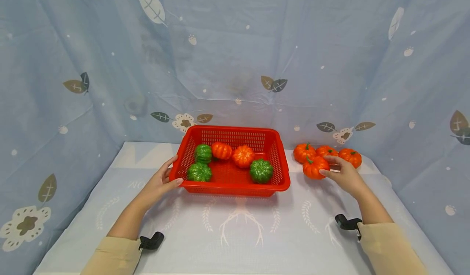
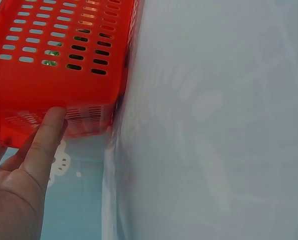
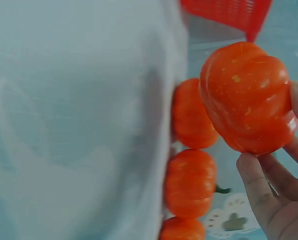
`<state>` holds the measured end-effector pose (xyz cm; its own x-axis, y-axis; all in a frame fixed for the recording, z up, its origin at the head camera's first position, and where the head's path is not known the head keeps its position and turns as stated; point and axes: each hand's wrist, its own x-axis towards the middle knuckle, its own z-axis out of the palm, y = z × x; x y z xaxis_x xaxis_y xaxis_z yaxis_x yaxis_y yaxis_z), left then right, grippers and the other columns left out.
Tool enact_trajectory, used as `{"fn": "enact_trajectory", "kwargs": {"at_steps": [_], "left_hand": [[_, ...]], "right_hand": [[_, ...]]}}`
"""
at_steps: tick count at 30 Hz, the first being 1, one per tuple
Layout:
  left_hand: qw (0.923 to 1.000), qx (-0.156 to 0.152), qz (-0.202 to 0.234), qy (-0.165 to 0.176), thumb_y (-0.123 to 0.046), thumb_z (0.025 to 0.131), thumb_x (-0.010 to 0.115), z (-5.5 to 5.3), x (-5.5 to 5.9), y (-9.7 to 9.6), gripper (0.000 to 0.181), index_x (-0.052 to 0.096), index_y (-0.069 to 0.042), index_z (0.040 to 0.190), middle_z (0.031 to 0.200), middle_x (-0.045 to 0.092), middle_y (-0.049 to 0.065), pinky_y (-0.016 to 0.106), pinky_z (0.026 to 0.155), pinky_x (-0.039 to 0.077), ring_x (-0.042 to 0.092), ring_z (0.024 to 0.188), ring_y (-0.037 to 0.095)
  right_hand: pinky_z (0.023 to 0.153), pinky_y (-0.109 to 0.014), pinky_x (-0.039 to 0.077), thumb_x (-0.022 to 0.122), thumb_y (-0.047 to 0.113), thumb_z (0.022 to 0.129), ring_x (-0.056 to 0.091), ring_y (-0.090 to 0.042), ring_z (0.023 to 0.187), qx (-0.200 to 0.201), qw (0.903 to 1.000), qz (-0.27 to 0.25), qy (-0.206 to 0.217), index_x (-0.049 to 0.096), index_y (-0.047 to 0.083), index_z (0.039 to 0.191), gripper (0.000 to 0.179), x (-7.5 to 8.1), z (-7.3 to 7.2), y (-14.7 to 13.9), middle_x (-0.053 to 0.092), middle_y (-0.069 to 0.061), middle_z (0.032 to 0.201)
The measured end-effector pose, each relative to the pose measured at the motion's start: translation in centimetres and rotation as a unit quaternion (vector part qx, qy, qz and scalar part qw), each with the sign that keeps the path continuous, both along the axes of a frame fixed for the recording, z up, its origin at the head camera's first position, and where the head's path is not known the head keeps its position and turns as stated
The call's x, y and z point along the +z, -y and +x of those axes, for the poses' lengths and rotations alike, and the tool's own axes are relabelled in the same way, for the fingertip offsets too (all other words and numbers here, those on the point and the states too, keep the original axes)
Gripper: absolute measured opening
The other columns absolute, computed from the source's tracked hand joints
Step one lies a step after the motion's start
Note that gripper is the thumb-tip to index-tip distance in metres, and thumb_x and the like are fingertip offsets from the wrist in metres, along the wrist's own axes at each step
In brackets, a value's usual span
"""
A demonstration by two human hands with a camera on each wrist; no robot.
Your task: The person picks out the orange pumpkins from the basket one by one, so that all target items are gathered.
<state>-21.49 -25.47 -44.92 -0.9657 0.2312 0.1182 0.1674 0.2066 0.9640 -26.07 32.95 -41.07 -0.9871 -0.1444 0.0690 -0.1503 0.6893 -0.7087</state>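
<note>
A red plastic basket (image 1: 235, 188) stands mid-table, holding green and orange toy pumpkins. At its front-left corner, my left hand (image 1: 161, 182) grips the rim, thumb on the front and fingers along the left side. In the left wrist view, the thumb (image 2: 48, 135) touches the basket wall (image 2: 44, 90). My right hand (image 1: 345, 176) pinches an orange pumpkin (image 1: 314, 168) with a green stem, to the right of the basket. The right wrist view shows this pumpkin (image 3: 246, 100) between thumb and fingers, raised off the table.
Behind the held pumpkin sit three more orange pumpkins (image 1: 350, 157) in a row by the back curtain. Inside the basket are a green pumpkin (image 1: 261, 171) at right, two green ones at left and two orange ones (image 1: 243, 156) toward the back. Patterned blue curtains (image 1: 235, 63) enclose the table.
</note>
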Motion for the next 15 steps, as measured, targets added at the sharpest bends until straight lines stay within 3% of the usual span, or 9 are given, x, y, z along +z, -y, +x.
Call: {"fn": "enact_trajectory", "kwargs": {"at_steps": [5,15], "left_hand": [[1.0,0.006,-0.002,0.005,-0.01,0.095,0.067,0.0,0.2,-0.1,0.084,0.014,-0.014,0.161,0.149,0.036,0.033,0.024,0.086,0.053,0.045,0.131,0.05],[1.0,0.005,0.004,0.005,-0.01,0.095,0.067,0.4,0.4,-0.1,0.085,0.014,-0.013,0.161,0.149,0.036,0.034,0.025,0.085,0.054,0.046,0.13,0.051]], "right_hand": [[0.096,-0.054,0.049,0.071,0.028,0.095,0.05,-0.048,0.126,-0.008,0.9998,0.0,0.02,0.044,-0.003,0.146,0.065,-1.3,-0.7,-0.1,0.047,-0.03,0.143],[0.095,-0.046,0.052,0.07,0.02,0.096,0.053,-0.05,0.122,0.013,0.9981,-0.046,0.038,0.043,-0.008,0.143,0.061,-2.2,-1.1,-0.3,0.047,-0.034,0.14]]}}
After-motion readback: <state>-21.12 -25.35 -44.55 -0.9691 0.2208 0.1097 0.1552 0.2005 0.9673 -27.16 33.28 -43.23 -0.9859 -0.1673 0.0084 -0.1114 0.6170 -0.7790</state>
